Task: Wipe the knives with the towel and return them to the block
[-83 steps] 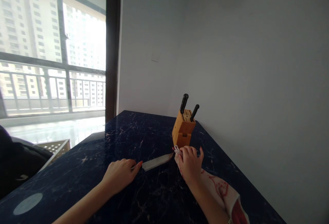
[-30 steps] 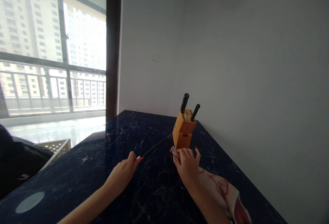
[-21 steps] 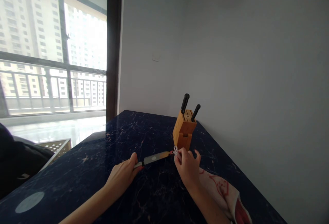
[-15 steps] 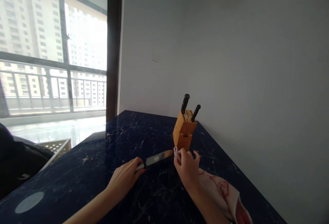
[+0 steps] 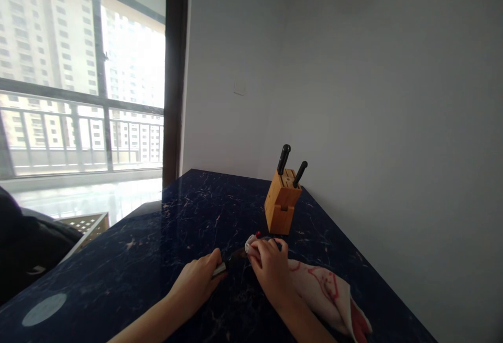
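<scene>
My left hand is closed around the handle of a knife, whose blade points right and lies low over the dark table. In my right hand a bunched corner of a white-and-red towel is pinched against the blade. The fingers and cloth hide the far part of the blade. The rest of the towel trails to the right beneath my right forearm. Just beyond my right hand stands a wooden knife block, with two black-handled knives upright in its slots.
The dark blue marbled table runs back to a grey wall. A pale round patch is on its left side. Left of the table are a dark bag-like object and a perforated panel, with large windows behind.
My right hand and the towel have slid left along the blade towards the handle, covering more of it. The blade has turned and looks darker. My left hand has shifted slightly right and down.
</scene>
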{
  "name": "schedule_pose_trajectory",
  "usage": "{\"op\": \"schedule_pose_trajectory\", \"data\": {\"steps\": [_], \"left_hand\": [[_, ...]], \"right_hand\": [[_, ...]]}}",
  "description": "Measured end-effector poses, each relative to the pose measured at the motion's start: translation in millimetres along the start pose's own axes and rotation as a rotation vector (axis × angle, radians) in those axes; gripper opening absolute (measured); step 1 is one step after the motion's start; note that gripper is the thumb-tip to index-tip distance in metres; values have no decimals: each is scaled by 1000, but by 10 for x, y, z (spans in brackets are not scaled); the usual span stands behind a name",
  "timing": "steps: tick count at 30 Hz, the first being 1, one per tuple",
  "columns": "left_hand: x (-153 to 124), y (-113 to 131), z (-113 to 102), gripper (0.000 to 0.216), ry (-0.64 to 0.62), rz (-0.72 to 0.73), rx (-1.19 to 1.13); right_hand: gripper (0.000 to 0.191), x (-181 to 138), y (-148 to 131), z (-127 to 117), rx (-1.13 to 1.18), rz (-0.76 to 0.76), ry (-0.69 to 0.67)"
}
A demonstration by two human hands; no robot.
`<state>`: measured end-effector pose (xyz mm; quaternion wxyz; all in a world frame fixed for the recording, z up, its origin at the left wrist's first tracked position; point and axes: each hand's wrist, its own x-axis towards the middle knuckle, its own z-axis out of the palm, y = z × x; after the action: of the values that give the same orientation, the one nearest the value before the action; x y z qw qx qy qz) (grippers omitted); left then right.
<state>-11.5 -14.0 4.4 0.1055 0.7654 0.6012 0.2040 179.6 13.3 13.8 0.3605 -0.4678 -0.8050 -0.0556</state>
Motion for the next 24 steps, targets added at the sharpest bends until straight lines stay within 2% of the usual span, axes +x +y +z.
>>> {"op": "schedule_pose_trajectory", "data": {"steps": [5, 12, 19, 24], "left_hand": [[2, -16, 90, 9, -33, 65, -72], [13, -12, 83, 12, -61, 61, 1], [10, -38, 119, 12, -35, 104, -21], [-2, -11, 86, 11, -29, 72, -29]], "right_hand": [[12, -43, -170, 31, 48, -83, -68], [18, 6, -12, 39, -36, 35, -22], [24, -41, -171, 31, 45, -90, -110], [22, 7, -7, 39, -62, 23, -61]]}}
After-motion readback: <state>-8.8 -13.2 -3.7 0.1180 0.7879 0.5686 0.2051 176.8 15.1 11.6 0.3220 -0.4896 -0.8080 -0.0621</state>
